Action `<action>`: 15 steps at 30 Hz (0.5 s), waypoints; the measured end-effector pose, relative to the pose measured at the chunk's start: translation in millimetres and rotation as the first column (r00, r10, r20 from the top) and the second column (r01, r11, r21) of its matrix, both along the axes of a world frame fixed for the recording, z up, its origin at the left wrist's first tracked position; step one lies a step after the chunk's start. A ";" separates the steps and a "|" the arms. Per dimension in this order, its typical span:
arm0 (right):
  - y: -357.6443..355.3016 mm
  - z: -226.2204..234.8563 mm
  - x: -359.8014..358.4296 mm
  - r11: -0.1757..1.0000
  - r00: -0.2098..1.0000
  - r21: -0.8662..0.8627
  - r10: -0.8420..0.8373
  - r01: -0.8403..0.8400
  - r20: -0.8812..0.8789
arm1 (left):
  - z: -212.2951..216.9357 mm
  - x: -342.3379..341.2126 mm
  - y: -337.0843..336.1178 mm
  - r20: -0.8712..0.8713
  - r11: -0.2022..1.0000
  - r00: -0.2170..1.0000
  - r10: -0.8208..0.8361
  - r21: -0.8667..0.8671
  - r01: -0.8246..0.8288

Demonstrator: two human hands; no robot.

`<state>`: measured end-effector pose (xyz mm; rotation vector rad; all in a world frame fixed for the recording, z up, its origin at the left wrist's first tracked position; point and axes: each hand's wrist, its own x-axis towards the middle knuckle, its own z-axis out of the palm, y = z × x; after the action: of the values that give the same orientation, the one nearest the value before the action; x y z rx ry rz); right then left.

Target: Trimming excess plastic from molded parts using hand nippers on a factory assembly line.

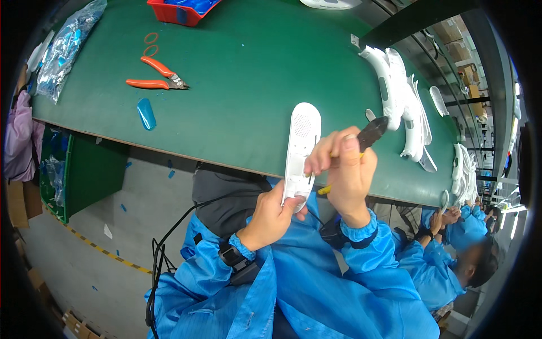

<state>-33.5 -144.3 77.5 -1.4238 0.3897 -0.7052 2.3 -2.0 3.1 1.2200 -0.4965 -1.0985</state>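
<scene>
My left hand (272, 218) is closed around the lower end of a long white plastic housing (302, 127) with rounded ends. A patch of small holes marks its upper part, and the lower part shows cut-outs. Over the housing's right edge, my right hand (347, 164) is closed on a hand tool with a dark, broad head (373, 132) and yellow handle parts; its exact kind is unclear. The fingertips of that hand are at or just above the housing's right edge; contact is hard to judge.
Orange-handled cutters (164, 79), red rings (151, 44) and a blue curved piece (146, 114) lie on the green table (254, 68). A red bin (183, 12) stands at the back. White handle-shaped parts (395, 85) are piled right. A co-worker (451, 260) sits at lower right.
</scene>
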 end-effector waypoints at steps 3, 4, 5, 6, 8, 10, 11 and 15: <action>2.7 -8.4 -3.1 0.999 1.000 0.046 0.021 -0.020 -0.015 | 1.1 -1.4 -0.9 0.036 1.000 0.999 0.018 0.007 -0.018; 3.2 -9.3 -3.6 0.998 0.999 0.055 0.028 -0.027 -0.016 | 0.3 -1.6 -1.6 0.043 1.000 0.999 0.014 0.008 -0.014; 3.7 -10.5 -4.2 0.997 0.999 0.064 0.035 -0.034 -0.017 | -0.5 -1.8 -1.7 0.050 1.000 0.999 0.010 0.008 -0.010; 3.4 -10.7 -4.3 0.997 0.999 0.061 0.040 -0.038 -0.020 | -0.3 -1.4 -1.8 0.055 1.000 0.998 0.009 0.011 -0.009; 3.0 -11.4 -4.7 0.997 0.999 0.056 0.047 -0.045 -0.026 | -0.1 -0.7 -1.8 0.066 1.000 0.998 0.006 0.018 -0.007; 3.4 -11.8 -4.9 0.998 0.999 0.050 0.049 -0.048 -0.020 | 0.2 -0.5 -2.1 0.062 1.000 0.998 0.006 0.018 -0.007; 3.8 -12.0 -5.0 0.998 0.999 0.047 0.049 -0.048 -0.018 | 0.4 -0.4 -2.2 0.061 1.000 0.998 0.006 0.018 -0.007; 7.3 -12.4 -5.4 0.997 0.998 0.045 0.058 -0.058 0.000 | 1.7 1.2 -3.3 0.077 1.000 0.997 0.003 0.022 -0.005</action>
<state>-39.0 -137.0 65.2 -1.3873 0.3614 -0.6449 3.4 -5.2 4.8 1.2864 -0.5415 -1.0590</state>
